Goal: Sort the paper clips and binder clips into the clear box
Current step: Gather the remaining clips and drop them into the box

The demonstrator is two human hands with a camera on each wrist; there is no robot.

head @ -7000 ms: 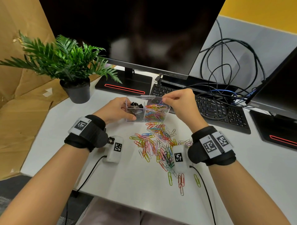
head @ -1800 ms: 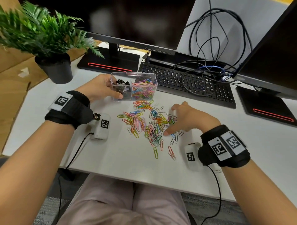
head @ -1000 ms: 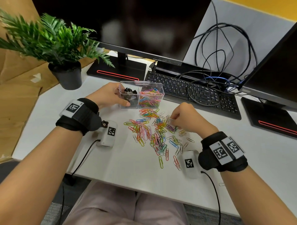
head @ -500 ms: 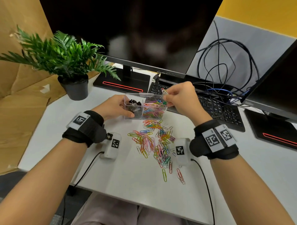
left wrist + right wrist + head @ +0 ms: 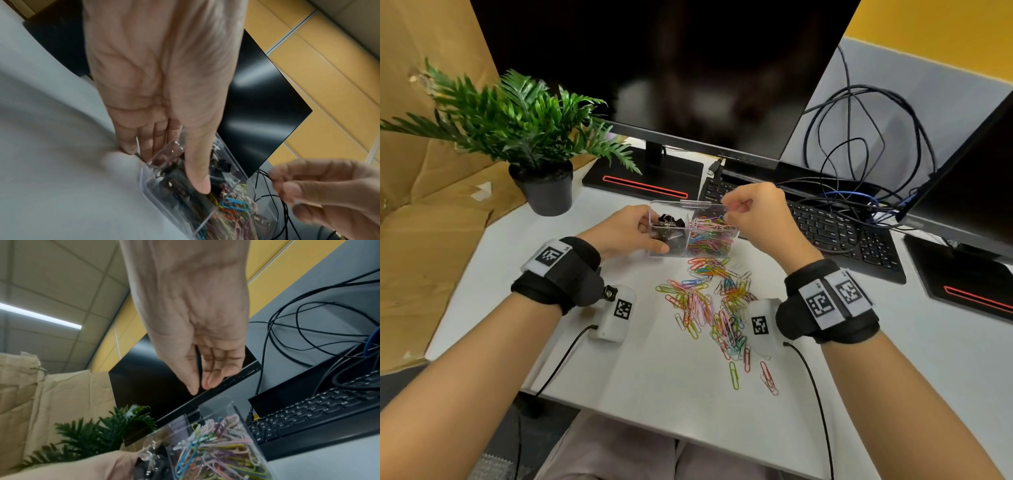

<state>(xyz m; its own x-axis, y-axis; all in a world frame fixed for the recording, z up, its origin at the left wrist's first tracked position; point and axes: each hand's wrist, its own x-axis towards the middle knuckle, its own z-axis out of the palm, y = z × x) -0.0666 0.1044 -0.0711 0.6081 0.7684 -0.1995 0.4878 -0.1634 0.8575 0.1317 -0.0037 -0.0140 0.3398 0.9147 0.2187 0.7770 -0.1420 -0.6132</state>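
The clear box stands on the white table. Its left compartment holds black binder clips, its right one coloured paper clips. My left hand grips the box's left end, thumb on the front wall. My right hand hovers over the right compartment. In the right wrist view its thumb and fingertips are close together with no clip between them. A loose pile of paper clips lies in front of the box, between my wrists.
A potted plant stands to the left of the box. Behind it are a monitor base, a keyboard and tangled cables. A second monitor is at the right and cardboard at the left.
My right hand lifted a few paper clips from the pile to over the box's right compartment; now no clip shows in its fingers. My left hand kept its grip on the box.
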